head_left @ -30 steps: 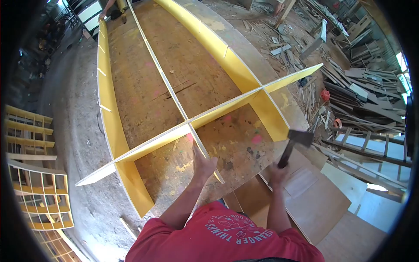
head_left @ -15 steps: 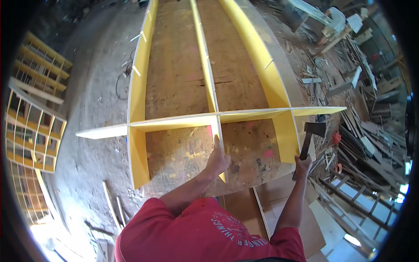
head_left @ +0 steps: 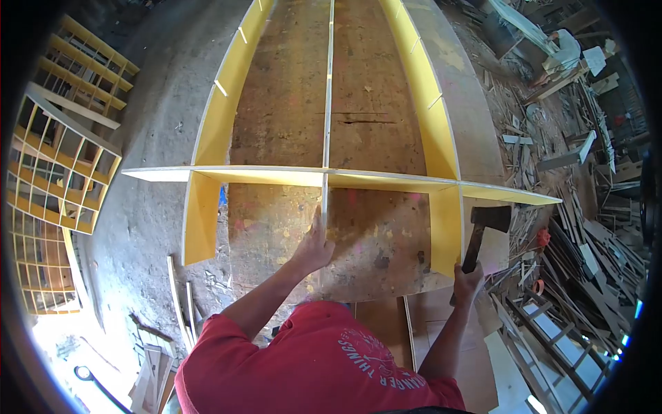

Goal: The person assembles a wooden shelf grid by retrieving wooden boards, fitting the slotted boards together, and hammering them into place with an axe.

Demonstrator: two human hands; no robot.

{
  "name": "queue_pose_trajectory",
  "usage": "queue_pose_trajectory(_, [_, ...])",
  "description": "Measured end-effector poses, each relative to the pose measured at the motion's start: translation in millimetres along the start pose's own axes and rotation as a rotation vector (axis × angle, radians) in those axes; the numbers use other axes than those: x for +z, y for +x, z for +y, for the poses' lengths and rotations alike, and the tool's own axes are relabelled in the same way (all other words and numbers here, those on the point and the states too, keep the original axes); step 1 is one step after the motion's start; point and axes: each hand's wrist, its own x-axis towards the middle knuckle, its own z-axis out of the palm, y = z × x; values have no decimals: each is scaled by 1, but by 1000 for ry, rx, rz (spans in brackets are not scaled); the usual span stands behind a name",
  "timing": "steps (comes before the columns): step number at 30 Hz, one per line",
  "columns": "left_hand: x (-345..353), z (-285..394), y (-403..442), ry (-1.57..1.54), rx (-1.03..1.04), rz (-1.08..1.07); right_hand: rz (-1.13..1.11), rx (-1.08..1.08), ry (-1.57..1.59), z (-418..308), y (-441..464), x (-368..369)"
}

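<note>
My right hand is closed round the handle of a hatchet, its dark head up, beside the near end of the yellow right side board. My left hand grips the near end of the thin middle board, index finger stretched along it. The middle board stands on edge and meets a long cross board. A yellow left side board crosses it too. Together these boards form an open frame on a stained wooden worktable.
Yellow lattice frames stand at the left. Scrap wood is heaped at the right, near a ladder-like frame. Another person is at the far right. Sheets of board lie below the table's near edge.
My view has shifted, so the frame now looks straighter. The left hand stays on the middle board and appears slightly further left. The hatchet remains raised in my right hand.
</note>
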Motion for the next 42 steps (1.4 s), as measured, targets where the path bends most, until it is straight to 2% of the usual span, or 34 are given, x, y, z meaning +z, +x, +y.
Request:
queue_pose_trajectory(3, [11,-6,0,127,58,62,-60,16,-12,16,3,2])
queue_pose_trajectory(6, [18,-17,3,53,74,90,-90,40,45,18,3,0])
queue_pose_trajectory(9, [11,-15,3,25,5,71,-63,38,131,19,1,0])
queue_pose_trajectory(12, [-8,-25,-2,-201,28,32,-69,72,143,24,3,3])
queue_pose_trajectory(14, [-43,-36,-12,-34,-26,212,-71,77,160,24,3,3])
queue_pose_trajectory(16, [-92,-57,-27,66,-126,511,-58,47,218,25,2,4])
queue_pose_trajectory(17, [-113,-104,-26,281,-10,688,-68,43,199,29,2,5])
queue_pose_trajectory(18, [-140,-111,-40,192,-167,843,-72,39,183,34,3,6])
queue_pose_trajectory(19, [-159,-143,-47,684,-282,996,-77,37,166,38,5,6])
queue_pose_trajectory(20, [-179,-157,-57,829,-420,1009,-54,14,171,42,7,8])
queue_pose_trajectory(21, [-196,-169,-69,976,-564,1016,-36,-8,174,47,7,11])
queue_pose_trajectory(23, [-215,-205,-81,727,-678,929,-3,-26,169,61,9,18])
queue_pose_trajectory(26, [-235,-190,-80,469,-788,704,18,-11,156,71,10,22])
queue_pose_trajectory(31, [-237,-197,-88,530,-654,695,-20,34,191,54,5,13])
queue_pose_trajectory(32, [-236,-197,-90,536,-632,685,-3,-12,223,57,6,17])
queue_pose_trajectory(35, [-246,-275,-79,480,-472,641,76,-70,235,60,-6,11])
queue_pose_trajectory(37, [-247,-285,-84,428,-445,584,25,-27,208,38,0,4])
queue_pose_trajectory(38, [-251,-270,-89,426,-460,565,-32,28,223,42,2,6])
queue_pose_trajectory(40, [-251,-263,-96,446,-346,535,90,-26,94,45,6,8])
queue_pose_trajectory(42, [-244,-260,-102,277,-334,556,130,-3,7,44,5,-1])
